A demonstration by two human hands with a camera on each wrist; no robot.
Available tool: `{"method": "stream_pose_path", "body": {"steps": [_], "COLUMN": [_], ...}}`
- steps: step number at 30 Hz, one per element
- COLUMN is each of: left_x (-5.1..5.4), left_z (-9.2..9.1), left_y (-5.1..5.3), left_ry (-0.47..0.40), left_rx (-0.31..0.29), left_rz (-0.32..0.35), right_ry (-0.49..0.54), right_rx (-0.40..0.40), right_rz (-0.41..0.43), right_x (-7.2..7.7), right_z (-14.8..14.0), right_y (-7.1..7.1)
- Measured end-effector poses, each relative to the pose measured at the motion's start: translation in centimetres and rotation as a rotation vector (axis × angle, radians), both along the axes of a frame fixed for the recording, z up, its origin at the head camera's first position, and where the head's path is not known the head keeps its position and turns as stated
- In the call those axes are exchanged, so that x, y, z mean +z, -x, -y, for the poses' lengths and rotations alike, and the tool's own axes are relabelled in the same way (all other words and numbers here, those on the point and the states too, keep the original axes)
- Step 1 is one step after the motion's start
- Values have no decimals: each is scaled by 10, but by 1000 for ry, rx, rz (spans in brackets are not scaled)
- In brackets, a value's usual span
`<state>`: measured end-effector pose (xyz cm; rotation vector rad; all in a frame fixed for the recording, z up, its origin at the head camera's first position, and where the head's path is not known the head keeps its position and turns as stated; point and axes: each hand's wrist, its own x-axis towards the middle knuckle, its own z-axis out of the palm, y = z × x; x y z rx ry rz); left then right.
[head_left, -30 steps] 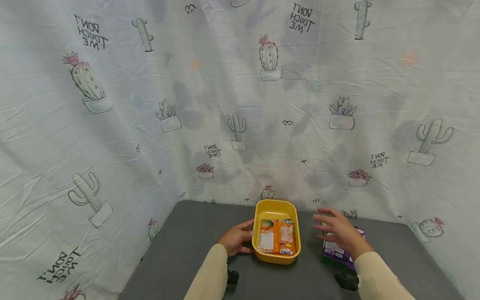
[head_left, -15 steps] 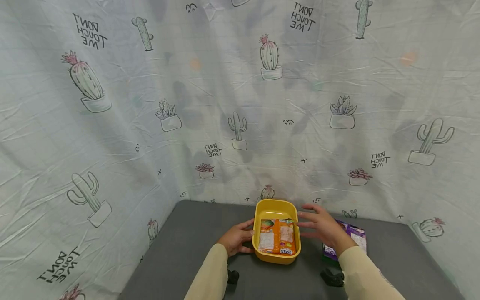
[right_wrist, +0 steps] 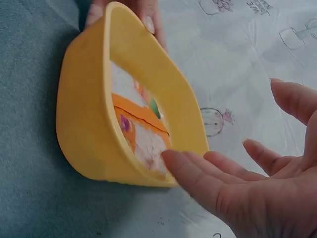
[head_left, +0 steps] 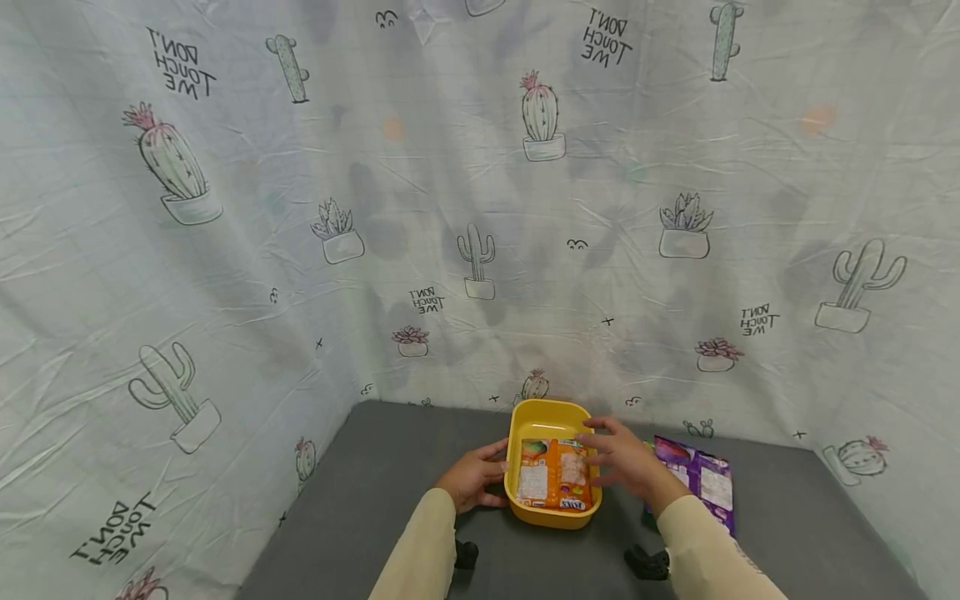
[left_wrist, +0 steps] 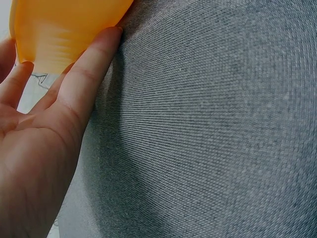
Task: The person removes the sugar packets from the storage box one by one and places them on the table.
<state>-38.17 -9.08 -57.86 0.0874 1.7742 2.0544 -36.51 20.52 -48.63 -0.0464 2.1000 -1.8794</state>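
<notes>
**Bracketing the yellow tub with spread hands**

Taking the yellow tub (head_left: 551, 518) as dial centre in the head view, placing 12 o'clock toward the printed cloth (head_left: 480, 158). Seeing the tub standing upright on the dark grey table (head_left: 540, 571). Noting an orange packet (head_left: 555, 477) lying flat inside, filling the 6 o'clock end and leaving bare yellow floor toward 12.

Resting left hand (head_left: 474, 479) at 9 o'clock, fingers spread, touching the tub's outer wall. Confirming in the left wrist view: laying straight fingers (left_wrist: 89, 69) against the yellow wall, low down near the table.

Holding right hand (head_left: 626, 457) at 3 o'clock, fingers fanned apart, tips overlapping the rim in the head view. Finding those tips blurred beside the rim in the right wrist view; being unable to tell whether touching it.

Locating a purple packet (head_left: 716, 487) on the table between 3 and 4 o'clock, well apart from the tub, lying partly behind the right arm. Noting green slivers (head_left: 650, 520) showing at its near-tub edge. Recording cream sleeves (head_left: 416, 542) entering from 7 and 5 o'clock.
</notes>
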Motion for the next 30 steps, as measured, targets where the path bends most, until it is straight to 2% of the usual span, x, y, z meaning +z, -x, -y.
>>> {"method": "stream_pose_path", "body": {"steps": [9,14,18,30], "left_x": [0,-1,-1,1], "left_z": [2,3,2,0], "left_y": [0,2,2,0], "left_ry": [-1,-2,-4,0], "left_rx": [12,15,19,8], "left_rz": [10,21,19,8], "right_ry": [-90,-147,-152,-235], "right_rx": [-2,-55,-96,-145], "right_rz": [9,0,6,-36], "right_x": [4,3,2,-10], "right_z": [24,34,42,54], "right_y": [0,0,0,5]}}
